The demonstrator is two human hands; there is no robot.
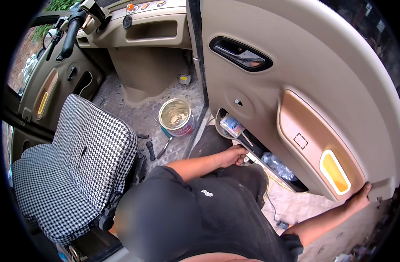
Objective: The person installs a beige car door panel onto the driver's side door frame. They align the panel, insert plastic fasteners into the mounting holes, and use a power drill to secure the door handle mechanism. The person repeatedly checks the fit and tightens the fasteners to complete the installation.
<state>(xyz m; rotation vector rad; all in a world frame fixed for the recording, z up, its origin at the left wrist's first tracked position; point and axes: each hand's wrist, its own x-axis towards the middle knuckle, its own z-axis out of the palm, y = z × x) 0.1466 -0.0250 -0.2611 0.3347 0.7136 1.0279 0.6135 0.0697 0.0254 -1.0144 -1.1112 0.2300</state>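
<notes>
A beige door panel (257, 91) stands swung out in front of me on the right. My left hand (233, 156) is at its lower edge, below the long door pocket (257, 150), with curled fingers pinched together. What lies between those fingertips is hidden. At the panel's outer lower corner, my right hand (361, 196) grips the edge, thumb on the inner face. The pocket holds a colourful printed packet (232, 125) and a crumpled clear plastic bag (278, 167). Higher up are a chrome inner handle (249, 57) and a tan armrest insert (298, 115) with a white-rimmed yellow recess (335, 172).
On the cab floor stands an open tin can (176, 114), with a screwdriver (165, 147) beside it. A houndstooth seat (86, 161) fills the left, below a black handlebar grip (72, 37). A cable with a dark connector (282, 224) lies on the ground under the door.
</notes>
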